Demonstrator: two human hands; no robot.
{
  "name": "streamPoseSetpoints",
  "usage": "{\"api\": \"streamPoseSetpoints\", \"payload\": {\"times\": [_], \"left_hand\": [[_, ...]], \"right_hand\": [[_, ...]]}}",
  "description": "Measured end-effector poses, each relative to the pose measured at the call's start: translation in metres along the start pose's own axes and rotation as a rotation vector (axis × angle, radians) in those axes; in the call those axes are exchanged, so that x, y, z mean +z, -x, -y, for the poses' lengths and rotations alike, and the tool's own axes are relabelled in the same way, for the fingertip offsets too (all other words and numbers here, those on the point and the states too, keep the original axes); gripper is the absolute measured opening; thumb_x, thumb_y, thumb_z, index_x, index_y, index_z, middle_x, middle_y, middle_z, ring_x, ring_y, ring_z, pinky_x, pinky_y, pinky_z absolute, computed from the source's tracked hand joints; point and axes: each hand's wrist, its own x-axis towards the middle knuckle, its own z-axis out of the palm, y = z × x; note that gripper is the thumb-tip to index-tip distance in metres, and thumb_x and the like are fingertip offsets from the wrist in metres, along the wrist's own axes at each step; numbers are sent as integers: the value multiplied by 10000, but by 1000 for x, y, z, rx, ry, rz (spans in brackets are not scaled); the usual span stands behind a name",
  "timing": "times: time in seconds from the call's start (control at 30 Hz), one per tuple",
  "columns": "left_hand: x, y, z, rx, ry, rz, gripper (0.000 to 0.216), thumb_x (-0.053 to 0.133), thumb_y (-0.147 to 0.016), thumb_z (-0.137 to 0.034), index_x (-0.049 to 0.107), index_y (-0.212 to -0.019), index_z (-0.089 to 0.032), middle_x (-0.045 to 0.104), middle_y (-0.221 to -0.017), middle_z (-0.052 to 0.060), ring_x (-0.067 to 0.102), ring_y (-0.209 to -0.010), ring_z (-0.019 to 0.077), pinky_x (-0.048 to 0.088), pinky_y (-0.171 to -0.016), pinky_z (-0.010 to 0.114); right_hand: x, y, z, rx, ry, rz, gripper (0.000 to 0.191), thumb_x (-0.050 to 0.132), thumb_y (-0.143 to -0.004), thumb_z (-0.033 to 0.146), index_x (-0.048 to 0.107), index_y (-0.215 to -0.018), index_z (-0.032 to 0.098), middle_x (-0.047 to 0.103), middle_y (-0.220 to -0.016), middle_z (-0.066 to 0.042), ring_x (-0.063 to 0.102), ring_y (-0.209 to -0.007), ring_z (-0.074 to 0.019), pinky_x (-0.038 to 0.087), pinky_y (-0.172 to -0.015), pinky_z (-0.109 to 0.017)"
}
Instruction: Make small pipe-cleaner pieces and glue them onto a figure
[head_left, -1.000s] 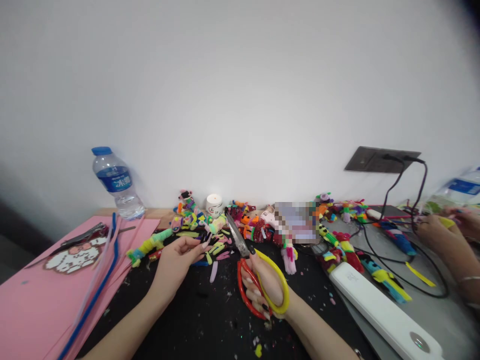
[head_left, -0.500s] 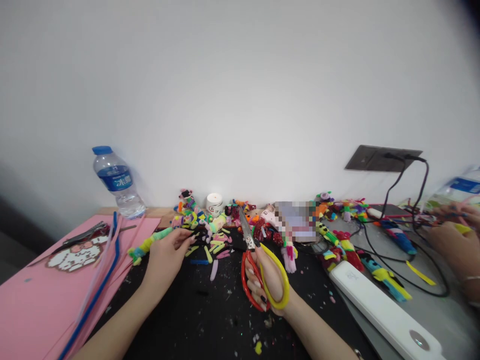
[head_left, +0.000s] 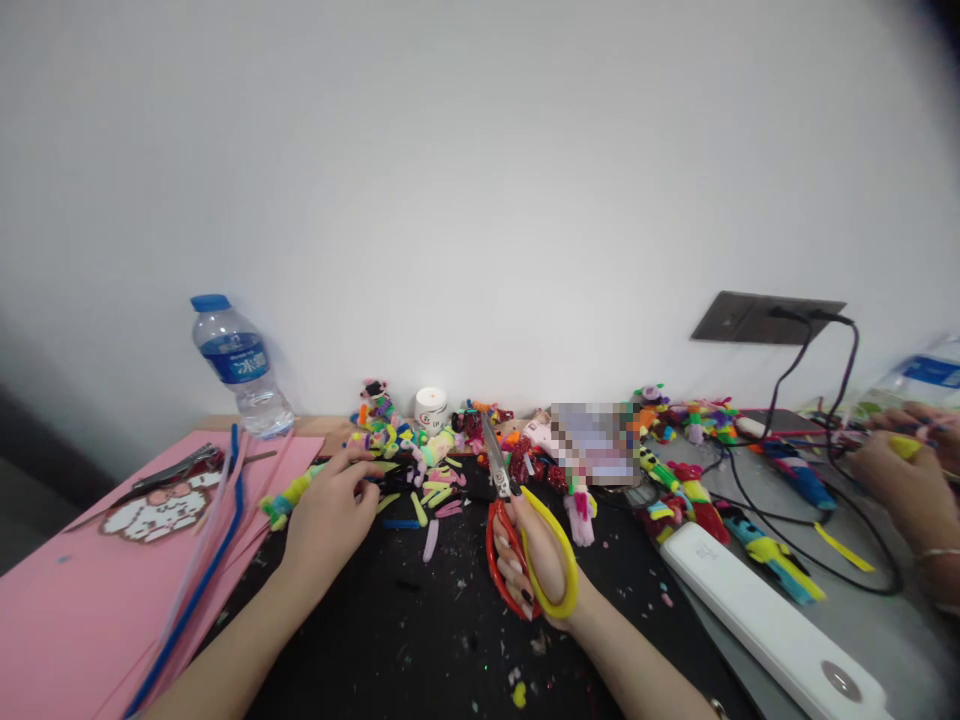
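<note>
My right hand (head_left: pixel 521 560) is closed around the scissors (head_left: pixel 555 550), which have one red and one yellow handle loop. Their metal blades point away toward the wall and look closed. My left hand (head_left: pixel 337 505) hovers at the left of a small heap of cut pipe cleaner pieces (head_left: pixel 435 492), yellow-green, pink and lilac. Its fingers are bent, with thumb and forefinger apart. A yellow-green piece shows right by the fingertips. Behind the left wrist lies a green and yellow pipe cleaner figure (head_left: pixel 289 495), partly covered by the hand.
Pink sheets (head_left: pixel 67 610) with long pipe cleaners (head_left: pixel 232 510) lie left, below a water bottle (head_left: pixel 244 370). A paper cup (head_left: pixel 430 408) and many fuzzy figures line the wall. A white device (head_left: pixel 765 620) and black cables (head_left: pixel 795 540) lie right, near another person's hands (head_left: pixel 892 470).
My left thumb has come away from the forefinger, and the hand has shifted slightly back from the heap. The right hand keeps the scissors in nearly the same place.
</note>
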Motion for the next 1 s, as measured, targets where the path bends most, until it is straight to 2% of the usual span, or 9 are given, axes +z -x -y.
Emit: {"api": "streamPoseSetpoints", "payload": {"times": [0.1,0.2,0.33,0.43,0.47,0.57,0.73,0.9,1.0], "left_hand": [[-1,-1,1,34,24,-55,178,421,-724,-126,578,-691,-203,642,-907,65,589,-903,243,448,-785,330],[-1,-2,1,61,26,-83,161,416,-710,-97,529,-727,-211,629,-841,59,570,-889,241,439,-785,344],[-1,-2,0,80,41,-79,172,392,-719,-89,502,-780,-206,614,-869,66,556,-902,245,438,-775,343],[-2,-2,-1,104,15,-68,170,379,-718,-90,490,-774,-206,604,-840,64,549,-889,251,429,-777,348],[-3,-3,0,108,-2,-68,169,372,-723,-93,489,-771,-206,602,-826,65,548,-873,254,426,-771,354],[-6,-6,7,115,-57,-86,177,360,-738,-104,506,-769,-198,613,-838,82,549,-854,271,416,-772,375],[-8,-11,20,111,-178,-107,229,393,-747,-128,570,-880,-185,650,-900,95,568,-881,287,403,-800,374],[-7,-10,19,140,-241,-79,280,418,-770,-172,560,-1011,-192,658,-992,85,587,-888,273,424,-780,348],[-6,-10,19,154,-219,-59,252,419,-786,-174,560,-995,-181,652,-1010,85,586,-904,261,443,-776,343]], "right_hand": [[0,0,-1,-75,97,-72,551,382,-731,731,385,-561,206,304,-373,86,226,-240,-42,208,-231,-174],[-2,0,-1,-240,280,-166,486,429,-763,649,383,-574,204,301,-412,78,258,-312,-56,209,-305,-193],[-7,4,5,-544,805,-240,320,557,-757,391,395,-566,191,355,-517,50,337,-478,-91,253,-443,-217],[-6,9,10,-657,1141,-229,112,596,-688,232,500,-656,184,477,-641,20,434,-590,-125,318,-538,-235],[-6,10,12,-671,1205,-210,80,599,-668,198,540,-719,184,519,-705,6,470,-641,-140,345,-579,-242],[-5,11,14,-674,1293,-120,234,606,-635,140,592,-863,190,580,-859,-29,522,-796,-183,393,-706,-270],[-7,9,10,-698,1298,87,266,643,-627,99,619,-876,189,595,-921,-33,518,-883,-186,402,-798,-265],[-8,8,6,-643,1324,137,314,751,-584,182,590,-854,174,587,-857,-22,525,-816,-179,414,-708,-245],[-8,9,8,-637,1386,184,339,794,-558,256,565,-794,172,577,-821,-10,515,-769,-172,398,-653,-241]]}}
